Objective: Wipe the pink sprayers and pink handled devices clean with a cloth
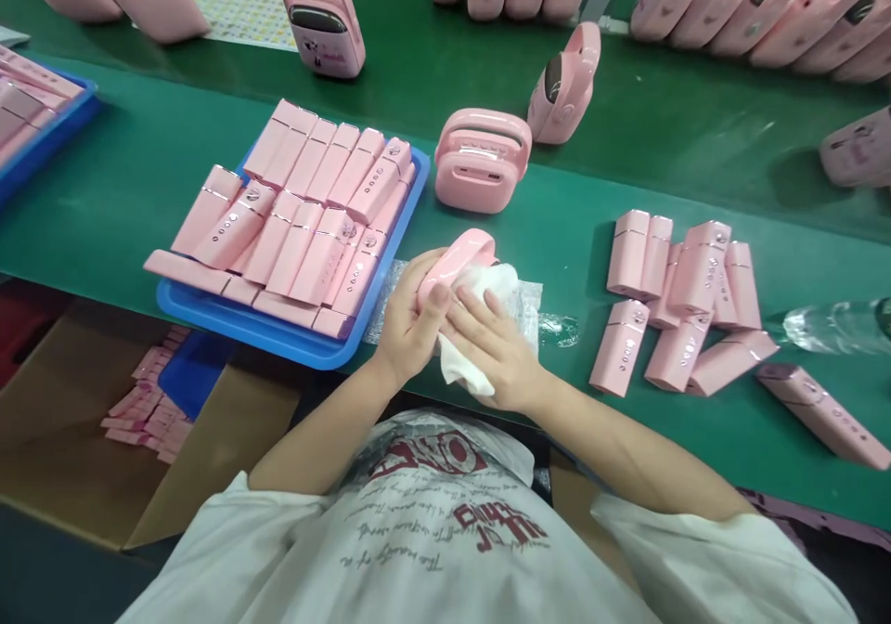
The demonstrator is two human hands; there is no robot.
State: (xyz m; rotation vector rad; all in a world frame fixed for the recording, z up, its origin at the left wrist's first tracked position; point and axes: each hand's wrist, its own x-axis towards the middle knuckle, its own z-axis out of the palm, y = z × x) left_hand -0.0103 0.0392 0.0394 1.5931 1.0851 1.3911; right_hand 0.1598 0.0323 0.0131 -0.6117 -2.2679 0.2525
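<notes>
Close in front of my body, my left hand [409, 319] is wrapped round a pink handled device [459, 257], its loop handle pointing up. My right hand [491, 350] presses a white cloth [465, 369] against the device's side, which is mostly covered. Beneath my hands lies a sheet of clear bubble wrap [530, 313]. Just beyond them, a similar pink device [480, 183] stands upright with ports in its face. To the left, a blue tray [327, 353] holds many pink slim boxes [278, 234] with silver bands, close to my left hand.
More pink slim boxes [672, 299] lie in a loose group on the right of the green table [571, 225]. A clear plastic bottle [835, 327] lies at the right edge. Several handled devices [324, 25] stand along the back. An open cardboard box [229, 438] sits below left.
</notes>
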